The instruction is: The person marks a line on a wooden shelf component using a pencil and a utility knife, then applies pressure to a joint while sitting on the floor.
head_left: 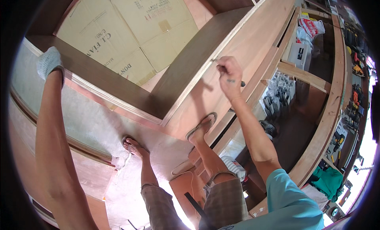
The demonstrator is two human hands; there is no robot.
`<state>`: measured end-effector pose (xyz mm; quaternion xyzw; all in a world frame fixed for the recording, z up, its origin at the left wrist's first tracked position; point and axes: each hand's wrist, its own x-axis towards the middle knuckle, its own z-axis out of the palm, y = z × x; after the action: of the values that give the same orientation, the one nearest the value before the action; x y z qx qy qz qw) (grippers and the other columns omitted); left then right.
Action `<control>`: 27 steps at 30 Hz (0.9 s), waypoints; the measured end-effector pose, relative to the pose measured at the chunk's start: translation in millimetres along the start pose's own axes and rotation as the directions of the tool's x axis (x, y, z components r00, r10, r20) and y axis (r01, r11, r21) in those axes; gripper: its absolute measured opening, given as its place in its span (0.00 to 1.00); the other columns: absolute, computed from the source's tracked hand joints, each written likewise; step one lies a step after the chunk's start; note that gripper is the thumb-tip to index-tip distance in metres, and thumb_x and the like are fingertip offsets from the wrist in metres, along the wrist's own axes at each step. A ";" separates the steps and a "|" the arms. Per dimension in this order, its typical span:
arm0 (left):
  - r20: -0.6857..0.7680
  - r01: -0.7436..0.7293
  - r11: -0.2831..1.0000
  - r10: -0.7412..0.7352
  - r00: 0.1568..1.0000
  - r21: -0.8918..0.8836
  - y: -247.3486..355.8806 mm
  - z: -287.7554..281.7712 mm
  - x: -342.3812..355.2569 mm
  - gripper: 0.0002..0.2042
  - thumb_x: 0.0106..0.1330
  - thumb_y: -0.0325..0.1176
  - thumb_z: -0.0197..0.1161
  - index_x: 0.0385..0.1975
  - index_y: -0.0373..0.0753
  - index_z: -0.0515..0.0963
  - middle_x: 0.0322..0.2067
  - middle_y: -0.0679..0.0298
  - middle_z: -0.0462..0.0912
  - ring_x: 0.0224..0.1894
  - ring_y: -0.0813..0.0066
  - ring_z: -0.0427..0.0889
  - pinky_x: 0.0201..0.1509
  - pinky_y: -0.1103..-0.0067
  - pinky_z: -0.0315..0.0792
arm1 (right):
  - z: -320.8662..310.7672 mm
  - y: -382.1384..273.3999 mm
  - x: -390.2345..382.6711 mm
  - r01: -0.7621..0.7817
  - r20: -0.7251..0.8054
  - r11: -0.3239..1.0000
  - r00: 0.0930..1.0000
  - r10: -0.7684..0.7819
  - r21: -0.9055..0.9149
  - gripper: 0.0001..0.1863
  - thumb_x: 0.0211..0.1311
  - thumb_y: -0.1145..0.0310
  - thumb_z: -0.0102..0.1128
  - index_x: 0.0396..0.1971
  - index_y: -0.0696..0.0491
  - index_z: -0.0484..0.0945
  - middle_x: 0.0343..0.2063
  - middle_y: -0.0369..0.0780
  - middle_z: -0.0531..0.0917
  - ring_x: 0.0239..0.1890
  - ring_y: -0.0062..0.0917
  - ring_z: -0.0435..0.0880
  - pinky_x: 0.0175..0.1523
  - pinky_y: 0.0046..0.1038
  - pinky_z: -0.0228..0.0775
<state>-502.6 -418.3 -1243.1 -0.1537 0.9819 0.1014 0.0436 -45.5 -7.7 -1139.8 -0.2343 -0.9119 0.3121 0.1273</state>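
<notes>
Head view: right hand (pixel 229 73) fisted around dark pencil (pixel 242 83), long axis running left-right, at plywood panel's (pixel 245 43) pale front edge. Left hand (pixel 49 61), in grey glove, closed on dark cabinet frame (pixel 99 77). Cardboard (pixel 118 28) beneath; cluttered workshop shelves (pixel 312 77) right.

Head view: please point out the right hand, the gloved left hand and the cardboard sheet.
right hand (pixel 229 73): head view, back of the hand.
gloved left hand (pixel 49 61): head view, glove's knitted back.
cardboard sheet (pixel 118 28): head view, flat middle.
</notes>
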 end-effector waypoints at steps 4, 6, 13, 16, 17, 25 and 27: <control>-0.001 -0.039 0.998 0.039 0.999 0.045 -19.7 4.7 16.2 0.26 0.63 0.48 0.55 0.46 0.31 0.86 0.49 0.42 0.86 0.55 0.45 0.86 0.58 0.60 0.78 | 23.1 -48.1 -36.2 -0.061 0.082 0.993 0.995 0.053 0.099 0.19 0.52 0.97 0.56 0.38 0.59 0.81 0.37 0.42 0.81 0.37 0.27 0.83 0.38 0.24 0.77; 0.002 -0.061 0.997 0.061 0.998 0.048 -16.1 6.1 16.3 0.26 0.64 0.48 0.55 0.47 0.31 0.86 0.50 0.42 0.86 0.55 0.45 0.85 0.58 0.60 0.77 | 28.7 -50.3 -44.2 -0.069 0.045 0.992 0.997 0.064 0.103 0.19 0.52 0.97 0.56 0.38 0.58 0.81 0.37 0.42 0.81 0.36 0.27 0.83 0.38 0.23 0.77; 0.065 -0.129 0.979 0.120 0.991 0.158 -10.1 3.8 15.9 0.29 0.66 0.51 0.53 0.51 0.31 0.85 0.55 0.43 0.84 0.61 0.48 0.82 0.62 0.63 0.75 | 43.2 -79.1 -78.4 -0.046 0.054 0.994 0.998 0.041 0.096 0.18 0.49 0.95 0.50 0.36 0.59 0.79 0.36 0.43 0.80 0.31 0.31 0.82 0.37 0.27 0.76; 0.061 -0.129 0.977 0.120 0.991 0.170 -6.0 -1.4 15.3 0.27 0.68 0.50 0.52 0.51 0.32 0.85 0.55 0.44 0.84 0.60 0.48 0.83 0.62 0.63 0.75 | 55.5 -91.9 -95.4 -0.156 -0.024 0.973 0.986 0.162 0.173 0.18 0.49 0.94 0.51 0.37 0.59 0.80 0.36 0.44 0.81 0.32 0.33 0.82 0.37 0.28 0.76; 0.052 -0.101 0.986 0.095 0.994 0.130 3.8 -1.3 8.5 0.26 0.69 0.48 0.51 0.50 0.33 0.85 0.55 0.45 0.85 0.59 0.49 0.84 0.61 0.63 0.76 | 54.9 -91.9 -97.0 -0.164 -0.025 0.971 0.985 0.170 0.173 0.18 0.49 0.94 0.51 0.37 0.59 0.80 0.36 0.44 0.81 0.32 0.33 0.82 0.37 0.28 0.76; 0.097 -0.101 0.964 0.079 0.992 0.245 0.7 -7.2 10.2 0.25 0.69 0.48 0.51 0.50 0.33 0.86 0.54 0.47 0.85 0.59 0.50 0.84 0.60 0.63 0.77 | 61.9 -114.5 -119.9 -0.099 0.024 0.994 0.995 0.098 0.055 0.15 0.52 0.93 0.59 0.35 0.59 0.81 0.35 0.43 0.81 0.35 0.30 0.82 0.35 0.27 0.74; 0.082 -0.112 0.964 0.094 0.992 0.243 -5.5 -5.5 10.9 0.25 0.70 0.48 0.51 0.50 0.34 0.86 0.54 0.46 0.86 0.58 0.49 0.85 0.60 0.62 0.77 | 55.8 -109.1 -117.5 -0.090 0.058 0.993 0.995 0.086 0.076 0.15 0.52 0.93 0.58 0.35 0.59 0.81 0.35 0.43 0.81 0.35 0.30 0.82 0.35 0.27 0.74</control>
<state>-511.5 -427.7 -1240.1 -0.0921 0.9915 -0.0142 0.0913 -3.8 -171.6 -1124.4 -0.2603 -0.8910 0.3591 0.0974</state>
